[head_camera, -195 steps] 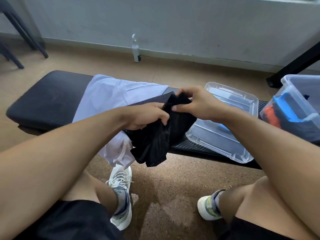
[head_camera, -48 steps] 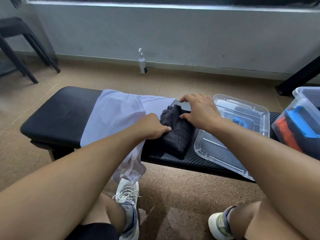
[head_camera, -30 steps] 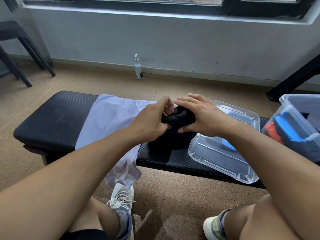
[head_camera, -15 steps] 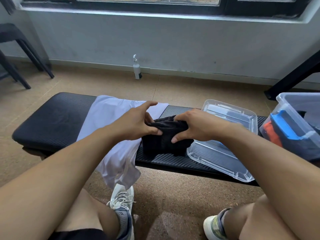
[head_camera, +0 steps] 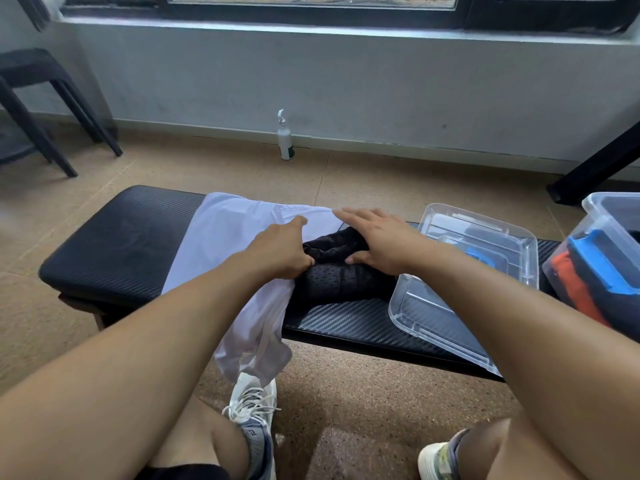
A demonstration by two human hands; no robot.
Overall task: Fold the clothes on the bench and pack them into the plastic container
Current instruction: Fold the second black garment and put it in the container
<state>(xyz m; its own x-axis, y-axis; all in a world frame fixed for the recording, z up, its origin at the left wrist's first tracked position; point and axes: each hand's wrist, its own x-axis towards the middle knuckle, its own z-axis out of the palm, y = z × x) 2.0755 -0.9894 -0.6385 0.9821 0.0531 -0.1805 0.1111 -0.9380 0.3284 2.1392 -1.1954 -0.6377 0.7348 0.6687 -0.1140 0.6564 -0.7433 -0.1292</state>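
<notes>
Both arms reach forward over the black bench [head_camera: 114,251], where the right hand [head_camera: 377,242] lies flat with straight fingers pressing on the folded black garment [head_camera: 339,271], which sits mid-bench between the white garment [head_camera: 228,244] and the clear lid [head_camera: 460,282]. The left hand [head_camera: 280,249] rests at the bundle's left edge, forefinger stretched out and the other fingers curled under against the cloth. Half a second ago both hands were pinching the bundle's top; the right has since flattened, and the plastic container [head_camera: 602,251] stays at the right end.
</notes>
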